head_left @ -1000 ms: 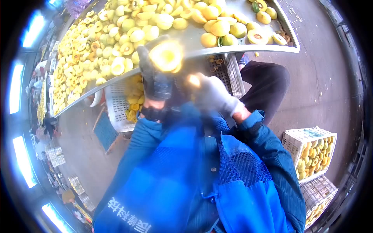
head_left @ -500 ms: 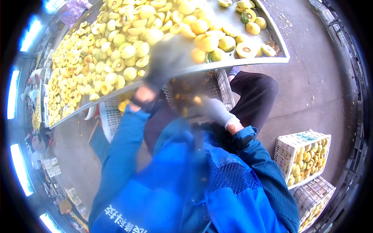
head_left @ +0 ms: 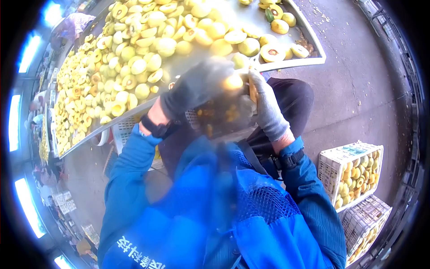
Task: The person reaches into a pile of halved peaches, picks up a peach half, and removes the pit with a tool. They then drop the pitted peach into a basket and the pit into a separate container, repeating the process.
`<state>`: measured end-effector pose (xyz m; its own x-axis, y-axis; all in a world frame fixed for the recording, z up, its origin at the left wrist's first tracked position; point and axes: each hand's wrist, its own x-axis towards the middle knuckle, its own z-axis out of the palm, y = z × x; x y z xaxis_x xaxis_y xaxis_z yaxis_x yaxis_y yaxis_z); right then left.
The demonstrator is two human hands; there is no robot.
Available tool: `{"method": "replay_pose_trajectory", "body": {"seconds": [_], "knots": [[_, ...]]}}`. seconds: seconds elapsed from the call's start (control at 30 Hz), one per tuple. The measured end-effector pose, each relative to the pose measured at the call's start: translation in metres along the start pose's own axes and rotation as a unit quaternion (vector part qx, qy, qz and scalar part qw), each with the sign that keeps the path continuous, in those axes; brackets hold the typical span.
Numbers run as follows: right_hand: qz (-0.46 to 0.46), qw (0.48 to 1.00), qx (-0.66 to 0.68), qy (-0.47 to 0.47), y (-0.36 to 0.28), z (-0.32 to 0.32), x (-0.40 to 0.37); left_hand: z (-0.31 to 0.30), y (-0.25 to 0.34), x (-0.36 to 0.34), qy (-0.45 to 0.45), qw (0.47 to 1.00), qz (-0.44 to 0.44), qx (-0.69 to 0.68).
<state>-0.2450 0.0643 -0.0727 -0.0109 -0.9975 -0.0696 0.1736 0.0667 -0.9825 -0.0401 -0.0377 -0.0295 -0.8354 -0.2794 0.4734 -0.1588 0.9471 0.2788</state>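
Observation:
My left hand (head_left: 195, 85), in a dark grey glove, is at the near edge of the metal tray (head_left: 293, 65), its blurred fingers closed round a yellow fruit (head_left: 233, 82). Just right of that fruit is my right hand (head_left: 268, 105), in a light grey glove. Its fingers are closed on a narrow brownish thing, too unclear to name. Halved and whole yellow fruits (head_left: 139, 66) cover much of the tray. Below both hands, between my legs, yellow pieces (head_left: 228, 114) lie in a blurred container.
Two stacked white crates of fruit, the upper crate (head_left: 328, 179) and the lower crate (head_left: 354, 224), stand on the floor at the right. A white perforated crate (head_left: 123, 131) is under the tray's near edge. Someone in a pale purple garment (head_left: 78, 24) is at the upper left.
My left hand has moved right, to the fruit now between my hands. My right hand has risen from over the container to the tray's edge. The view has shifted slightly.

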Motion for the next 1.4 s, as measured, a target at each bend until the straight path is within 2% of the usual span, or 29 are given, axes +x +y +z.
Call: {"method": "replay_pose_trajectory", "body": {"seconds": [0.03, 0.1, 0.17, 0.23, 0.27, 0.33, 0.37, 0.43, 0.5, 0.6, 0.67, 0.73, 0.8, 0.83, 0.87, 0.93, 0.97, 1.03, 1.07, 1.1, 1.13, 1.17, 1.2, 1.23, 1.27, 1.3, 1.33, 1.37, 1.4], "knots": [[0.046, 0.993, 0.112, -0.017, -0.011, 0.009, -0.001, -0.004, 0.006, -0.007, 0.025, 0.999, -0.019, -0.006], [0.138, 0.933, 0.327, -0.054, -0.030, 0.026, -0.001, -0.013, 0.017, -0.020, 0.075, 0.996, -0.055, -0.012], [0.106, 0.955, 0.278, -0.016, -0.025, 0.043, -0.001, -0.022, 0.051, -0.028, 0.130, 0.933, -0.254, -0.220], [0.057, 0.986, 0.135, 0.085, -0.017, 0.072, 0.000, -0.019, 0.067, -0.027, 0.215, 0.866, -0.289, -0.346], [0.011, 0.993, 0.091, 0.075, -0.010, 0.077, 0.000, -0.016, 0.074, -0.025, 0.257, 0.822, -0.304, -0.408], [-0.114, 0.982, -0.134, 0.067, -0.019, 0.075, -0.007, -0.006, 0.085, -0.020, 0.336, 0.712, -0.325, -0.524], [-0.175, 0.952, -0.245, 0.060, -0.022, 0.073, -0.010, 0.006, 0.079, -0.024, 0.360, 0.719, -0.341, -0.486], [-0.206, 0.892, -0.398, 0.063, -0.026, 0.072, -0.012, 0.030, 0.068, -0.032, 0.405, 0.727, -0.376, -0.407], [0.010, 0.901, -0.433, 0.001, -0.049, 0.075, -0.022, 0.039, 0.059, -0.049, 0.372, 0.797, -0.373, -0.296], [0.005, 0.885, -0.466, -0.022, -0.049, 0.072, -0.027, 0.032, 0.067, -0.042, 0.408, 0.702, -0.397, -0.428], [-0.185, 0.823, -0.537, 0.017, 0.000, 0.067, -0.020, 0.020, 0.079, -0.034, 0.423, 0.613, -0.392, -0.540], [-0.282, 0.771, -0.570, 0.035, 0.016, 0.064, -0.018, 0.012, 0.085, -0.024, 0.423, 0.591, -0.381, -0.572], [-0.289, 0.752, -0.591, 0.028, 0.015, 0.063, -0.019, 0.011, 0.088, -0.017, 0.417, 0.648, -0.377, -0.515], [-0.292, 0.739, -0.606, 0.025, 0.016, 0.062, -0.020, 0.013, 0.091, -0.021, 0.406, 0.784, -0.370, -0.290], [-0.294, 0.720, -0.629, 0.022, 0.016, 0.062, -0.020, 0.015, 0.095, -0.027, 0.366, 0.866, -0.337, -0.046], [-0.275, 0.721, -0.635, -0.004, 0.009, 0.058, -0.024, 0.006, 0.089, -0.035, 0.285, 0.924, -0.255, -0.031], [-0.254, 0.743, -0.619, -0.027, -0.009, 0.058, -0.027, -0.009, 0.073, -0.037, 0.251, 0.906, -0.217, -0.262], [-0.239, 0.794, -0.557, -0.047, -0.015, 0.056, -0.031, -0.011, 0.075, -0.037, 0.216, 0.897, -0.251, -0.292], [-0.248, 0.821, -0.513, -0.043, -0.008, 0.054, -0.029, 0.000, 0.090, -0.035, 0.219, 0.917, -0.322, -0.093], [-0.256, 0.846, -0.466, -0.039, -0.007, 0.054, -0.028, 0.003, 0.091, -0.033, 0.239, 0.905, -0.341, -0.082], [-0.194, 0.914, -0.351, -0.064, -0.008, 0.056, -0.030, 0.007, 0.093, -0.031, 0.259, 0.893, -0.361, -0.071], [-0.128, 0.961, -0.229, -0.088, -0.016, 0.062, -0.033, 0.007, 0.080, -0.027, 0.297, 0.860, -0.331, -0.251], [-0.049, 0.983, -0.114, -0.132, -0.026, 0.063, -0.034, 0.007, 0.068, -0.022, 0.324, 0.795, -0.290, -0.423], [0.039, 0.987, -0.002, -0.157, -0.036, 0.065, -0.036, 0.011, 0.065, -0.021, 0.338, 0.770, -0.283, -0.462], [0.136, 0.966, 0.097, -0.199, -0.048, 0.063, -0.037, 0.014, 0.063, -0.020, 0.352, 0.742, -0.275, -0.500], [0.195, 0.910, 0.246, -0.269, -0.054, 0.059, -0.040, 0.025, 0.066, -0.022, 0.361, 0.776, -0.308, -0.416], [0.273, 0.827, 0.369, -0.323, -0.060, 0.054, -0.042, 0.031, 0.071, -0.021, 0.369, 0.784, -0.331, -0.374], [0.291, 0.659, 0.571, -0.395, -0.038, 0.062, -0.043, 0.034, 0.073, -0.022, 0.378, 0.784, -0.346, -0.352], [0.255, 0.626, 0.611, -0.412, -0.040, 0.069, -0.048, 0.037, 0.074, -0.021, 0.384, 0.779, -0.355, -0.347]]}}
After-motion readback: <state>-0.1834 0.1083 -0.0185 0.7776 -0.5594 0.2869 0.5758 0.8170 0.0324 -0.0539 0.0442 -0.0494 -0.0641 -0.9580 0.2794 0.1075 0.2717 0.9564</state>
